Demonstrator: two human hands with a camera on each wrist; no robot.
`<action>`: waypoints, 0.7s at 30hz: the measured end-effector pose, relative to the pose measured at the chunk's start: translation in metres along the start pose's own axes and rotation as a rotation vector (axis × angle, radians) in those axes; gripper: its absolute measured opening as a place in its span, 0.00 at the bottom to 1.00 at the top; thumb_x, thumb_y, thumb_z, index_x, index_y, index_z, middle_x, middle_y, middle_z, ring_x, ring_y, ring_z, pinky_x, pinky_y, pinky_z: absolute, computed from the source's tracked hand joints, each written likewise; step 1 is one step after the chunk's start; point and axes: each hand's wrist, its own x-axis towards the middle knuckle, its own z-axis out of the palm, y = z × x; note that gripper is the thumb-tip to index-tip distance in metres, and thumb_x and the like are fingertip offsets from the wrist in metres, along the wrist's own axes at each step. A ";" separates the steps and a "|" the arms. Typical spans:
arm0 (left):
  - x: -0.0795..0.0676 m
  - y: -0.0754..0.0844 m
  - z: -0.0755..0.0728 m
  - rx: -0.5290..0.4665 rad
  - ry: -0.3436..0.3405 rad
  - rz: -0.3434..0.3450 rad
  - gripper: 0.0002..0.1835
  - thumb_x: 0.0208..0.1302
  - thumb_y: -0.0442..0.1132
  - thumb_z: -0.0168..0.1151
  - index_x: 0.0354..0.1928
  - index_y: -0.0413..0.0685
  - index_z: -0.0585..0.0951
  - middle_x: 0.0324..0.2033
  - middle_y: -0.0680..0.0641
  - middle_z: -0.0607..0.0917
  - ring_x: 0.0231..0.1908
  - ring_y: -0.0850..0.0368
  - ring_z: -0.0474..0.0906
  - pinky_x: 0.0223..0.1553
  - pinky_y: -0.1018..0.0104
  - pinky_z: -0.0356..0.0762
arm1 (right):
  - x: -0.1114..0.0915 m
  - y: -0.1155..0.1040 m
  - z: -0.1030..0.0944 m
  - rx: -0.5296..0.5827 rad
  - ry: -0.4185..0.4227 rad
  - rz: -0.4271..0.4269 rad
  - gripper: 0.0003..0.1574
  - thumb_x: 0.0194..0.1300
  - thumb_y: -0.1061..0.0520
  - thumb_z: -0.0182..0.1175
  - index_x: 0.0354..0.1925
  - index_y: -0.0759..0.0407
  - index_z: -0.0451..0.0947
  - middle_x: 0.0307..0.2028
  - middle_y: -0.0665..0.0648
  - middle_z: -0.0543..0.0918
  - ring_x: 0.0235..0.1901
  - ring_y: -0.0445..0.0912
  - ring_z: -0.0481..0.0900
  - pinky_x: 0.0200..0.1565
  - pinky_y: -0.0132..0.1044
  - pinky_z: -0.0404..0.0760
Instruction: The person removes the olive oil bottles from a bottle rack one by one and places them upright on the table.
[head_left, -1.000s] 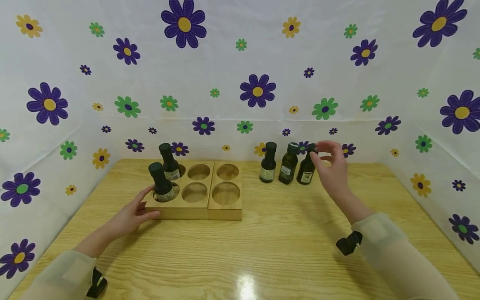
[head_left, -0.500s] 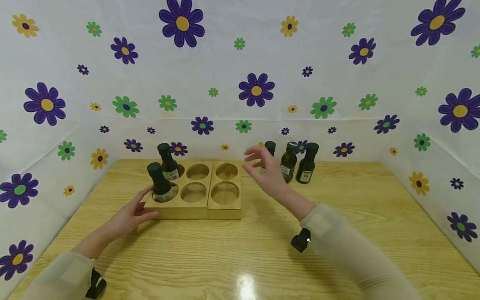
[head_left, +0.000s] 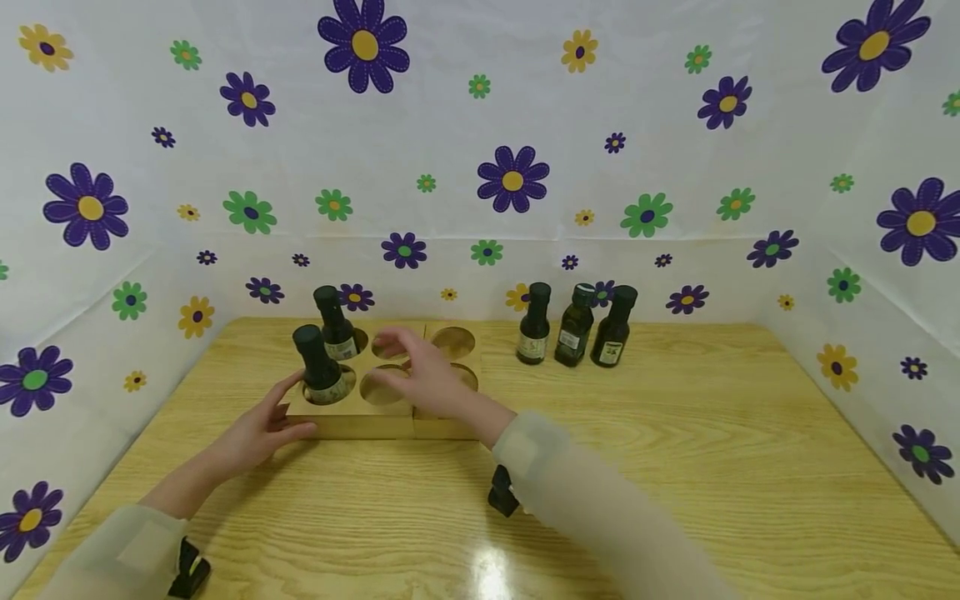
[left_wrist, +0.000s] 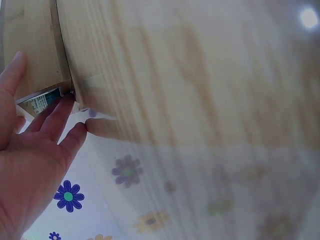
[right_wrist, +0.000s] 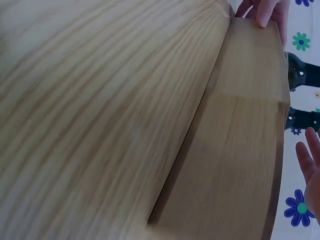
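A light wooden bottle holder (head_left: 352, 427) with round holes stands at the left, made of a wider block and a narrower one side by side. Two dark bottles, a front one (head_left: 321, 367) and a rear one (head_left: 336, 325), sit in its leftmost holes. My left hand (head_left: 255, 435) holds the holder's front left corner, thumb on the front face and fingers along the left side. Over the middle holes hovers my right hand (head_left: 431, 377), thumb and fingers apart with nothing between them. In the right wrist view, the right hand (right_wrist: 312, 182) shows above the holder's top, facing the bottle necks.
Right of the holder, three small dark bottles stand upright in a row: a left one (head_left: 533, 327), a middle one (head_left: 575, 327) and a right one (head_left: 617, 327). Behind the wood-grain table (head_left: 675, 433) hangs a white cloth (head_left: 450, 117) printed with flowers.
My right hand has swept left from beside the rightmost standing bottle, past the row, to above the holder. The left hand, holder and bottles have stayed in place.
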 end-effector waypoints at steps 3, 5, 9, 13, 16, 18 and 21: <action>-0.001 0.000 0.000 -0.010 -0.006 0.000 0.45 0.69 0.46 0.60 0.78 0.52 0.43 0.69 0.21 0.50 0.62 0.22 0.59 0.58 0.35 0.63 | 0.011 -0.007 0.014 0.014 -0.022 0.043 0.35 0.68 0.54 0.63 0.67 0.61 0.63 0.59 0.58 0.75 0.55 0.50 0.75 0.53 0.38 0.77; 0.000 0.000 0.000 -0.011 -0.007 0.000 0.45 0.69 0.46 0.60 0.78 0.52 0.43 0.69 0.22 0.50 0.62 0.22 0.58 0.58 0.35 0.63 | 0.017 -0.010 0.022 -0.006 -0.026 0.056 0.35 0.68 0.52 0.62 0.68 0.60 0.63 0.60 0.57 0.74 0.56 0.49 0.75 0.51 0.33 0.77; 0.000 -0.001 0.000 -0.007 -0.004 0.005 0.45 0.69 0.45 0.60 0.78 0.52 0.43 0.69 0.23 0.50 0.63 0.21 0.57 0.58 0.34 0.62 | 0.025 -0.014 0.036 -0.032 -0.032 0.072 0.35 0.68 0.51 0.62 0.68 0.57 0.63 0.61 0.55 0.74 0.56 0.47 0.75 0.50 0.30 0.77; 0.000 -0.001 0.000 -0.004 -0.004 0.007 0.45 0.69 0.46 0.61 0.78 0.52 0.44 0.69 0.23 0.50 0.62 0.22 0.58 0.58 0.35 0.62 | 0.029 -0.015 0.046 -0.021 -0.026 0.118 0.35 0.67 0.51 0.63 0.68 0.57 0.63 0.61 0.53 0.74 0.58 0.45 0.74 0.52 0.30 0.76; 0.000 -0.001 0.000 -0.004 -0.008 0.002 0.45 0.69 0.46 0.61 0.78 0.51 0.44 0.69 0.22 0.51 0.62 0.22 0.59 0.58 0.35 0.63 | 0.029 -0.012 0.052 -0.027 -0.023 0.149 0.36 0.66 0.51 0.64 0.67 0.57 0.64 0.61 0.53 0.74 0.58 0.44 0.74 0.53 0.31 0.75; 0.000 -0.001 0.000 0.002 -0.006 0.000 0.45 0.69 0.46 0.61 0.77 0.51 0.44 0.69 0.22 0.51 0.62 0.22 0.60 0.58 0.35 0.63 | 0.030 -0.010 0.056 -0.037 -0.020 0.157 0.36 0.66 0.51 0.64 0.67 0.56 0.65 0.60 0.52 0.75 0.57 0.44 0.75 0.54 0.31 0.74; 0.000 -0.001 -0.001 0.010 -0.001 0.004 0.45 0.69 0.46 0.60 0.77 0.51 0.44 0.69 0.22 0.51 0.62 0.22 0.59 0.58 0.34 0.63 | 0.032 -0.007 0.059 -0.043 -0.018 0.170 0.36 0.65 0.50 0.65 0.66 0.55 0.65 0.59 0.52 0.76 0.56 0.42 0.75 0.55 0.33 0.74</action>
